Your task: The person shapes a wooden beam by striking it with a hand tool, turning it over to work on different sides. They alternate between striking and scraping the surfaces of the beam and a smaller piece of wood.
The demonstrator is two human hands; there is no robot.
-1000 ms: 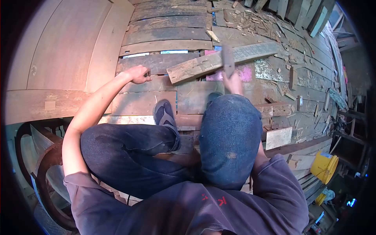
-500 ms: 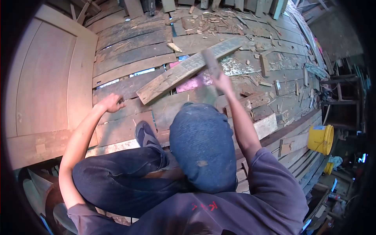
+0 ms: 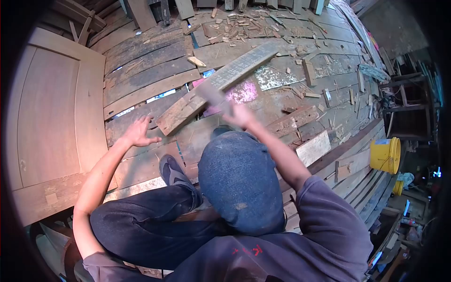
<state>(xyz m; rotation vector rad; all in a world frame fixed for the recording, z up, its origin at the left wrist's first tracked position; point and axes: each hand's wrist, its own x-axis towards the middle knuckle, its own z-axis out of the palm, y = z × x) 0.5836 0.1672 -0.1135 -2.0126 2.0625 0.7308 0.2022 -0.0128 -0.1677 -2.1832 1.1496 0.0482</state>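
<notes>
A thick, worn wooden beam (image 3: 176, 113) lies diagonally on the plank floor. In my right hand (image 3: 238, 115) is a broad, flat, cleaver-like tool (image 3: 210, 93), smeared by motion, so its exact kind I cannot tell. It overlaps the beam's middle in this view, with the hand on the beam's near side. My left hand (image 3: 137, 132) is apart from the beam's near left end, fingers spread, holding nothing. My shoe (image 3: 172, 170) rests on the floor below that end. My capped head (image 3: 237, 181) hides part of the floor in front.
A panelled wooden door (image 3: 51, 113) lies at the left. Wood chips (image 3: 239, 28) are strewn beyond the beam, with offcuts such as a small block (image 3: 309, 73) to the right. Stacked boards run along the right, beside a yellow bucket (image 3: 384, 155). The floorboards have gaps.
My right hand and the tool have swung left and down along the beam. My left hand has spread its fingers and moved slightly right. The whole view has shifted a little.
</notes>
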